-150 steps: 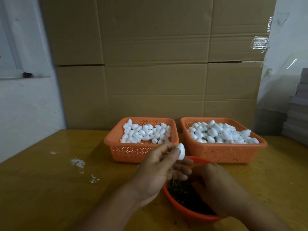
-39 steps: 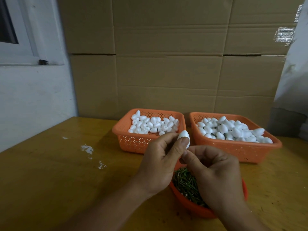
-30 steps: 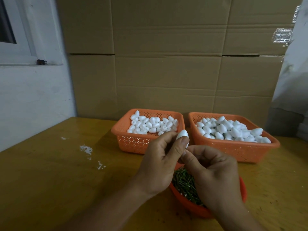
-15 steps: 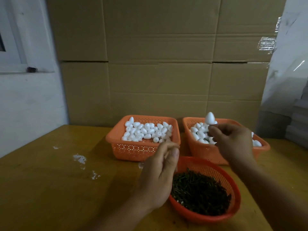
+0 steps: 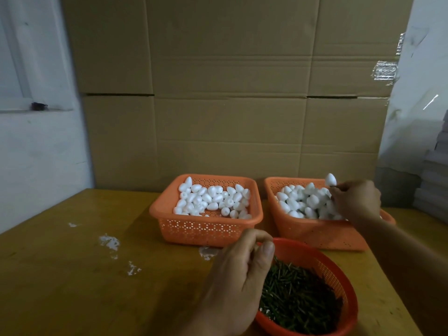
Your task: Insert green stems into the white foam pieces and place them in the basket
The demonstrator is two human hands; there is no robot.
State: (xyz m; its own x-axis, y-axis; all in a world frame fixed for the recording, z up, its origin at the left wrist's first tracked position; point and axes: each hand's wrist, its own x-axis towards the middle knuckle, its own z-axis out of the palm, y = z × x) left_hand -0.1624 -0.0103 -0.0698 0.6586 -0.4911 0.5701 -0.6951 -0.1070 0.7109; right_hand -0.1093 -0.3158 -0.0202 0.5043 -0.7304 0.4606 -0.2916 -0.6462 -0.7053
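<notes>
Cardboard boxes (image 5: pixel 230 93): stacked wall of brown cartons behind the desk, spanning most of the width.
Desk (image 5: pixel 72 275): yellow-brown wooden top; white crumbs (image 5: pixel 109 241) scattered left of centre.
Right basket (image 5: pixel 315 234): orange, rectangular, perforated walls; at the far right of the desk, just beside the left basket; heaped with white foam pieces (image 5: pixel 303 202).
Left basket (image 5: pixel 206 226): orange, rectangular, perforated; holds a shallower layer of white foam pieces (image 5: pixel 213 197).
Round basket (image 5: pixel 327 267): orange-red mesh bowl, nearest the camera, in front of the two rectangular baskets; holds a pile of green stems (image 5: pixel 298 301).
Right hand (image 5: pixel 356 202): raised over the far part of the right basket; fingers curled, fingertips pinching below a single foam piece.
Held foam piece (image 5: pixel 330 179): white, egg-shaped, upright, above the heap and apart from it. The stem under it is probably what the fingertips grip, but it is too small to confirm.
Left hand (image 5: pixel 240 282): over the near-left rim of the round basket; thumb and forefinger tips brought close together, other fingers loosely curled; nothing visible between them.
Grey stack (image 5: pixel 434 185): flat grey items piled at the right edge, beyond the desk.
</notes>
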